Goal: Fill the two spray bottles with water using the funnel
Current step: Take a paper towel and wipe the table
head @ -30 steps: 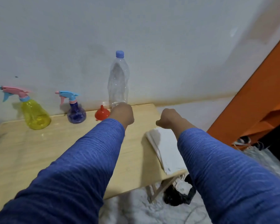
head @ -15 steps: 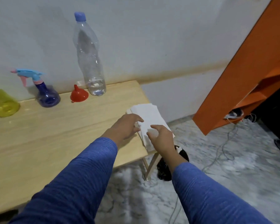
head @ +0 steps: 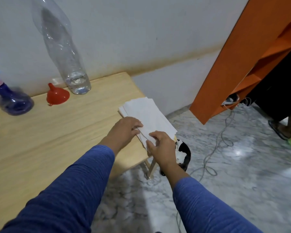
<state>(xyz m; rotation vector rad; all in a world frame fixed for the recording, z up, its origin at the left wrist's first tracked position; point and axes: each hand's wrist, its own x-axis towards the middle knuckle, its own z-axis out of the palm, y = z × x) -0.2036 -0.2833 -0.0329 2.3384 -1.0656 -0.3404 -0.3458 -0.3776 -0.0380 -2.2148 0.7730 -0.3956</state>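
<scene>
Both hands had moved onto the white tissue stack (head: 148, 113); my right hand (head: 160, 147) pinched a sheet, my left hand (head: 124, 130) pressed flat, fingers relaxed.

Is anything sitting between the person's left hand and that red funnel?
Nothing visible does. The left hand rests on the stack of white paper at the table's right end, and only bare wooden tabletop lies between it and the red funnel, which stands spout-up beside the clear water bottle.

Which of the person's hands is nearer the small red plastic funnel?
Left. The left hand rests on the white paper stack's near-left edge, funnel-side; the right hand pinches the stack's near corner, farther from the red plastic funnel.
</scene>
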